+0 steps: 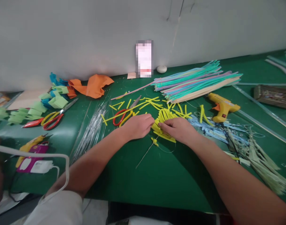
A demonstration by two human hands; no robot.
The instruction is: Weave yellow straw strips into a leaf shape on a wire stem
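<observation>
My left hand (141, 127) is closed in a pinch at the left edge of a cluster of short yellow strips (165, 117); what its fingertips hold is too small to make out. From the right, my right hand (180, 129) grips the cluster, its thumb and fingers pressed on the strips. The strips look like cut pipe cleaners, set side by side. Just below, a thin wire (145, 156) with a small yellow knot (154, 142) lies on the green table (143, 184). Loose yellow pieces and red-and-yellow-handled scissors (119, 117) lie beyond my left hand.
Coloured pipe cleaners (196, 81) lie at the back, near a phone (144, 59) against the wall. A yellow glue gun (223, 107) and blue strands (213, 129) are to the right. Wires (92, 131), another pair of scissors (55, 118) and a purple power strip (31, 157) are left.
</observation>
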